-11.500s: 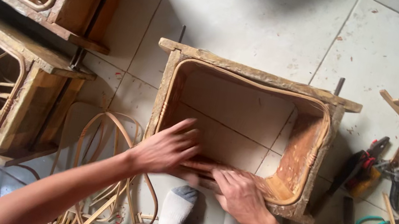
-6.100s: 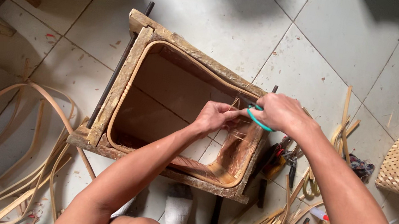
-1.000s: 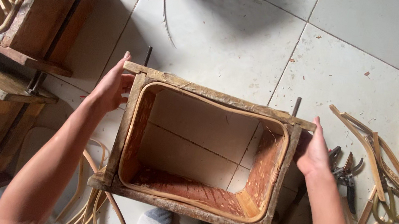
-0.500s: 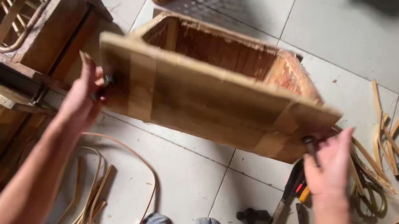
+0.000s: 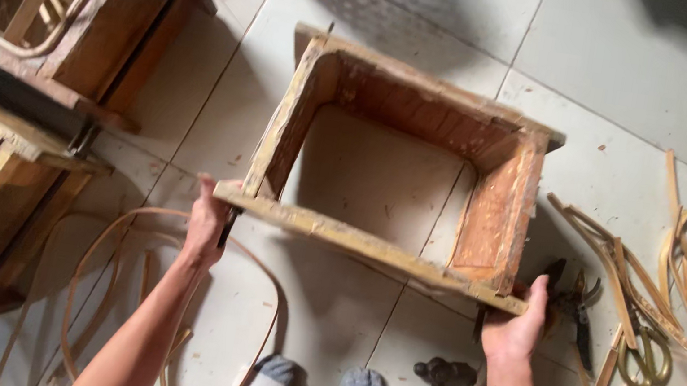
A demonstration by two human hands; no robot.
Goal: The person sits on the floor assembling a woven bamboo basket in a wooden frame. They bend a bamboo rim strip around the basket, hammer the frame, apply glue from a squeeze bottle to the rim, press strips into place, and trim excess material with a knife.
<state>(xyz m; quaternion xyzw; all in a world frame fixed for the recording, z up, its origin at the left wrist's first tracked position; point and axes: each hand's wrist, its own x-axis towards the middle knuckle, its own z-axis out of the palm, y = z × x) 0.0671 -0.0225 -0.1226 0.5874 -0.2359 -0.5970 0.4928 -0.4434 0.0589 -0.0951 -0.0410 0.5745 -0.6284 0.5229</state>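
Wooden frame (image 5: 386,149), tipped on edge moments ago, now faces open-side up, left hand (image 5: 207,223) and right hand (image 5: 516,323) gripping its near corners.

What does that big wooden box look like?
The box is an open frame of worn, yellowish wood, with no top or bottom, so floor tiles show through. Its inner walls look reddish-brown. It sits tilted over the floor, held at its near edge: the left hand grips one corner, the right hand the other.
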